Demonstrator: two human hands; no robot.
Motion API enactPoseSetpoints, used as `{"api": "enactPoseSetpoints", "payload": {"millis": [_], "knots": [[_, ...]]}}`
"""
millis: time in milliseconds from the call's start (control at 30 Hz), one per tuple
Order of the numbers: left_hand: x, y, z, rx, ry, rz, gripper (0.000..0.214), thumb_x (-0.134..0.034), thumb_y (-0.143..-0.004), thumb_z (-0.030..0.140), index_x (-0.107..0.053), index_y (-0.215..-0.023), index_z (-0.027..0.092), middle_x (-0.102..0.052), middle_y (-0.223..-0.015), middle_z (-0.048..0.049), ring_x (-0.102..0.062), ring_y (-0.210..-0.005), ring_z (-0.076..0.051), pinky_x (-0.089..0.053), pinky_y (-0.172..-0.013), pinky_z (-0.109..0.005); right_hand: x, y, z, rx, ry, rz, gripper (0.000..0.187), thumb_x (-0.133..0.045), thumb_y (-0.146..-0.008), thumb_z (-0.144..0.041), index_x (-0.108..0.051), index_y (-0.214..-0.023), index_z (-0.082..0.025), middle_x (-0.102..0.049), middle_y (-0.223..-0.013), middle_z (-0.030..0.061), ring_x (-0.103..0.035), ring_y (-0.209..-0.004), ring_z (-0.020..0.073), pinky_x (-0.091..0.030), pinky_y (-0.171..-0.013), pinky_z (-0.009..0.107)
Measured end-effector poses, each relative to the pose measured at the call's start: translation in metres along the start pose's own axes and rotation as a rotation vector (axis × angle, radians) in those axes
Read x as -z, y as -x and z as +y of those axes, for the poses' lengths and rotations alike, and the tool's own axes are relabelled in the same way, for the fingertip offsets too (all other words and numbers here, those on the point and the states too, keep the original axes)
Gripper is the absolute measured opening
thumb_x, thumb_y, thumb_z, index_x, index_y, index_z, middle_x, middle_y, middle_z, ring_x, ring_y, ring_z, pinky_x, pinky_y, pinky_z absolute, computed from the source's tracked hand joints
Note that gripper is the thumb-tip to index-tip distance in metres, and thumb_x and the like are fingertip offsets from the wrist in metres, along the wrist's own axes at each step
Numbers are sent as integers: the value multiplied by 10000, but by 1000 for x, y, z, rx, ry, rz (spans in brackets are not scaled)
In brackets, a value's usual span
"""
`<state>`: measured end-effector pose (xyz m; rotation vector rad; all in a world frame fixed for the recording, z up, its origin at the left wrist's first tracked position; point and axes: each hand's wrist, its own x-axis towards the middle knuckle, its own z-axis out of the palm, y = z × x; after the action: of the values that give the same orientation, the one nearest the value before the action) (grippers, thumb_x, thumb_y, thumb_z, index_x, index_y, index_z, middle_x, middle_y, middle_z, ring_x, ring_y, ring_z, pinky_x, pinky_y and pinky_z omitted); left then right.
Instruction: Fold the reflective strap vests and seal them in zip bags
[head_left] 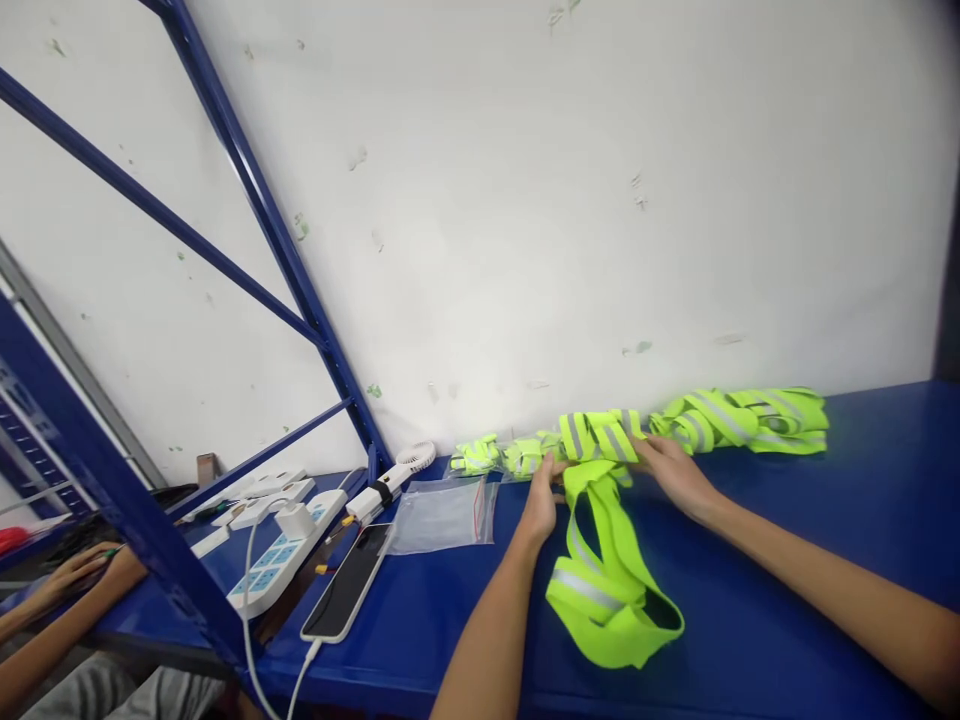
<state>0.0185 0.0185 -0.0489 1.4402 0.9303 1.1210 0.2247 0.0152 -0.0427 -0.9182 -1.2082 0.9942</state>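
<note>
The strap (600, 437) lay in flat folds between the two hands, near the wall (487, 200), and a loose loop (600, 620) spilled in front of it over the table (435, 630); whether the two were one piece could not be told. Handling it well, as a judgement, called for even pressure from both sides, the layers squared edge to edge, and the loop's twist smoothed out with the silver stripe outward, since such soft webbing would likely slip if one side were let go. Care was also due on the right, where the pile (750, 420) sat close enough to snag. The left hand (541, 505) came up from below at the strap's lower left edge, thumb raised and fingers curled inward. The right hand (675, 475) reached in from the right, its arm slanting across the table, fingers stretched to the strap's right edge. Fingertips were partly hidden, so how firmly either hand gripped could not be told. Two packs (476, 455) and a clear bag (431, 520) lay to the left.
</note>
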Motion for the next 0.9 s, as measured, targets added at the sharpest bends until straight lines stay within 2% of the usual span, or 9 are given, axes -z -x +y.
{"api": "enactPoseSetpoints", "payload": {"millis": [100,200,300,467,533,633,733,833,900], "knots": [[-3,-1,-5,-123,-169,82,523,-569,-784,542,-659,-1121,153,-620,-1022,-101,-561,-850,-211,-461,-716,-306,-3,-1,-2,-189,-233,112,414,-611,-804,-345,-596,-1200,-224,-742,-843,54,-696,-704,242,-562,-584,317],[-5,-1,-8,-236,-265,183,658,-679,-752,416,-482,-1345,210,-578,-1072,-84,-544,-808,-169,-451,-792,-314,-5,0,-2,-234,-299,148,516,-595,-809,-280,-484,-1313,-285,-727,-766,9,-647,-533,185,-513,-473,280],[-6,0,-6,-313,-299,178,670,-681,-764,400,-444,-1370,240,-538,-1183,-105,-544,-963,-207,-461,-803,-309,-7,2,-3,-289,-333,25,404,-586,-827,-346,-555,-1214,-233,-706,-723,20,-630,-517,172,-500,-469,273],[-2,-4,-1,-299,-210,207,428,-632,-788,490,-642,-1069,165,-628,-1100,-126,-562,-1055,-261,-466,-852,-334,-9,6,-4,-324,-145,-220,452,-506,-844,-417,-519,-1220,-166,-651,-628,11,-591,-496,163,-434,-458,246],[0,-9,-1,-219,-103,233,468,-605,-788,545,-648,-1013,137,-669,-1012,-124,-606,-983,-265,-471,-851,-352,-10,8,-4,-236,16,-276,535,-552,-810,-318,-447,-1317,-184,-614,-583,-29,-557,-481,149,-397,-462,227],[5,-14,-4,-130,19,303,519,-584,-783,586,-644,-1008,122,-689,-1004,-125,-624,-975,-270,-472,-851,-353,-12,14,-3,43,404,-312,691,-567,-790,-221,-325,-1437,-220,-542,-552,-59,-534,-521,156,-393,-526,243],[8,-16,-6,-122,43,379,503,-624,-766,549,-640,-1059,141,-671,-1102,-114,-601,-1046,-258,-448,-893,-329,-14,16,-2,298,724,-209,754,-580,-794,-234,-267,-1479,-270,-574,-797,7,-557,-681,183,-437,-645,293],[8,-14,-7,-76,58,222,507,-584,-788,565,-662,-1044,134,-694,-1001,-99,-634,-924,-239,-465,-825,-319,-12,14,-1,400,805,-192,520,-562,-837,-291,-485,-1351,-284,-533,-1116,88,-572,-890,216,-461,-807,356],[7,-11,-5,-37,37,99,536,-539,-805,596,-683,-986,112,-699,-842,-81,-632,-762,-218,-469,-715,-305,-8,11,0,394,768,-241,325,-500,-883,-303,-619,-1181,-246,-555,-1128,96,-575,-967,229,-449,-878,377]]}}
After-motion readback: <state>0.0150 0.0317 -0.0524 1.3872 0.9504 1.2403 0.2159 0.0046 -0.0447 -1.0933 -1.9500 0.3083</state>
